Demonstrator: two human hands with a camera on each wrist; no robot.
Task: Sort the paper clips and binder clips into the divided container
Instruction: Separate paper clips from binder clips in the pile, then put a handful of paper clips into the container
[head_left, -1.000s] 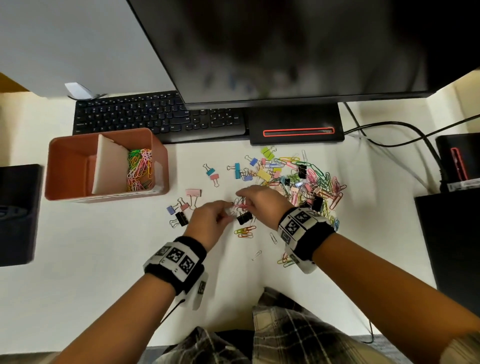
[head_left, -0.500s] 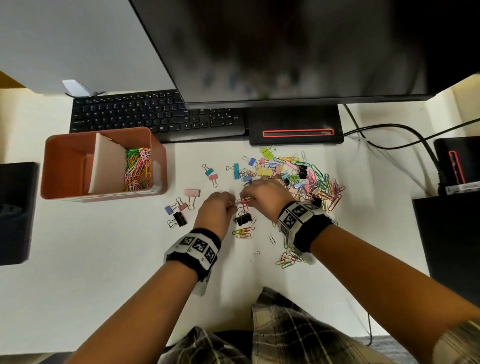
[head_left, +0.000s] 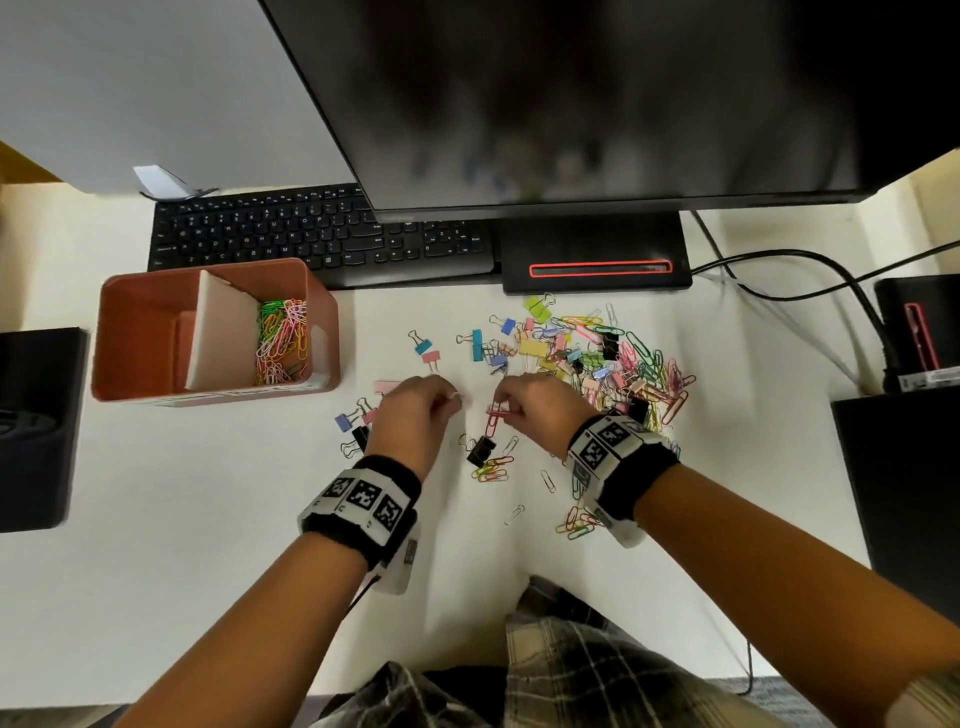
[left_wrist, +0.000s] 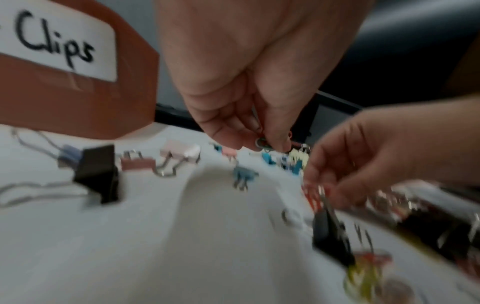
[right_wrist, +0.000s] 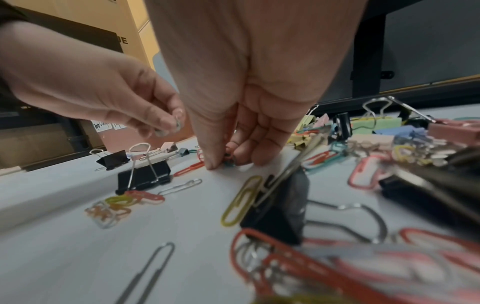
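Observation:
A terracotta divided container (head_left: 322, 332) stands at the left, with a white divider and coloured paper clips (head_left: 283, 338) in its right compartment. A mixed pile of paper clips and binder clips (head_left: 597, 358) lies under the monitor. My left hand (head_left: 452, 402) hovers just left of the right one and pinches small paper clips (left_wrist: 262, 142) in curled fingertips. My right hand (head_left: 501, 410) has its fingertips down on the desk and pinches a red paper clip (head_left: 493, 423), also in the right wrist view (right_wrist: 189, 167). A black binder clip (head_left: 480, 451) lies just below both hands.
A few binder clips (head_left: 353, 421) lie left of my left hand. Loose paper clips (head_left: 491, 470) are scattered near my right wrist. A keyboard (head_left: 322, 234) and monitor base (head_left: 597, 254) run along the back. Dark boxes (head_left: 904, 493) flank the desk.
The hands met over the red clip half a second ago. They are now apart: the left has drawn left with its clips, and the right keeps the red one on the desk.

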